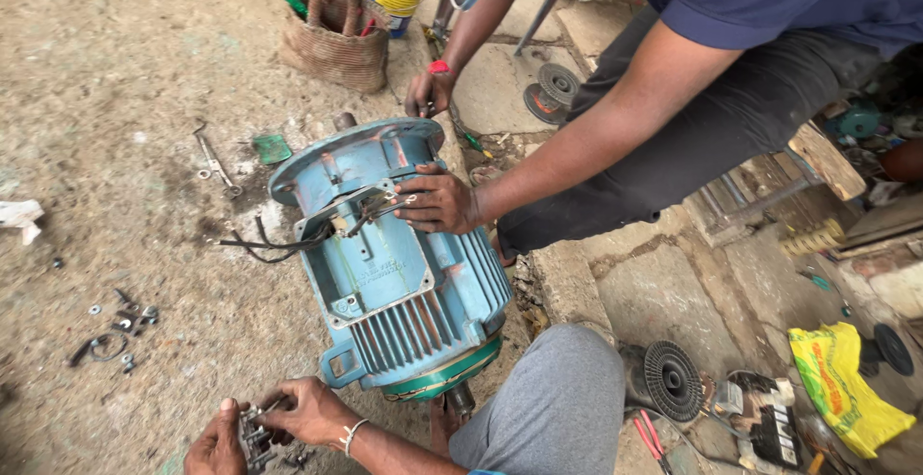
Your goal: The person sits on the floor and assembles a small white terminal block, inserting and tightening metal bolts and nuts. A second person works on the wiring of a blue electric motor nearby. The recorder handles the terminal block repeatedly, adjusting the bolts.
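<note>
While a co-worker's hand (437,201) rests on the ribbed blue motor (394,263) lying on gritty ground (115,71), the left hand (216,446) and right hand (308,412), close together, both clasp a small dark metal part (256,437) just before the motor.

We hold a small dark metal part (255,437) between our left hand (216,448) and right hand (310,412), low over the dirt floor (115,62), just in front of the blue electric motor (404,263) lying on its side.
</note>
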`<state>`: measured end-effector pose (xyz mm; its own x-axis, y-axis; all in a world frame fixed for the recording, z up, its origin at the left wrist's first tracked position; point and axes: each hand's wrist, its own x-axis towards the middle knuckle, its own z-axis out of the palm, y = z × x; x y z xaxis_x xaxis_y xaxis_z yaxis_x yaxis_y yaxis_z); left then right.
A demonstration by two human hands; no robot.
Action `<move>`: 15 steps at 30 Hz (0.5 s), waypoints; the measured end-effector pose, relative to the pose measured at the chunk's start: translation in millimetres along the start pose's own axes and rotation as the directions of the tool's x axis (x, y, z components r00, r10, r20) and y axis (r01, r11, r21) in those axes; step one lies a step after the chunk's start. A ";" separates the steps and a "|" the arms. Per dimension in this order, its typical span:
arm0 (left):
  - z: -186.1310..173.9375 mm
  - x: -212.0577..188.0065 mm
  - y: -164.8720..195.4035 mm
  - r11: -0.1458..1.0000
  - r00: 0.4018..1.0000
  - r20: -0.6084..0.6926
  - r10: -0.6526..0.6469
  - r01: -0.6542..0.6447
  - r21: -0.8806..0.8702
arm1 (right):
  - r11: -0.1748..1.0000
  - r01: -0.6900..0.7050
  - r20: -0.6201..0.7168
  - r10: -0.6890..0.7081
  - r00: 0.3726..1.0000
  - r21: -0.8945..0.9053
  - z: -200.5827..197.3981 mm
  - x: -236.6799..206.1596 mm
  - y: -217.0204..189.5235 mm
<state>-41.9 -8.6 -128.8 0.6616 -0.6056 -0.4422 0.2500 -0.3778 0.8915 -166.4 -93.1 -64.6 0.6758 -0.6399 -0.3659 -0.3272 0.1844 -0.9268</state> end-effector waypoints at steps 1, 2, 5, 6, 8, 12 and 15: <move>-2.9 -0.5 0.6 0.999 1.000 0.007 -0.010 0.009 0.047 | 0.998 -0.037 0.016 0.038 0.999 -0.054 1.2 -0.4 -1.3; -5.3 -1.4 1.3 0.995 1.000 0.018 -0.021 0.020 0.095 | 0.991 -0.074 0.028 0.078 0.997 -0.108 2.0 -1.1 -3.8; -9.1 -5.6 3.2 0.979 0.988 0.085 -0.127 0.111 0.169 | 0.972 -0.237 -0.020 0.237 0.971 -0.011 1.3 -2.7 -13.3; -9.3 -8.4 6.0 0.971 0.978 0.111 -0.176 0.154 0.185 | 0.968 -0.252 -0.071 0.251 0.965 -0.005 1.0 -3.0 -15.2; -9.3 -14.2 12.0 0.978 0.979 0.125 -0.163 0.144 0.150 | 0.959 -0.284 -0.163 0.280 0.946 -0.001 0.0 -1.8 -15.0; -13.6 -17.2 16.5 0.991 0.988 0.109 -0.107 0.098 0.092 | 1.000 0.024 -0.109 -0.023 0.994 0.013 3.5 6.1 3.4; -20.0 -12.4 9.3 0.997 0.998 0.026 -0.055 0.053 0.056 | 0.995 -0.058 0.034 0.055 0.998 0.084 10.6 13.2 22.8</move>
<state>-33.6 9.4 -113.1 0.6281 -0.6020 -0.4929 0.2448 -0.4484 0.8596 -157.9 -89.5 -91.5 0.6788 -0.6031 -0.4190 -0.3092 0.2827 -0.9080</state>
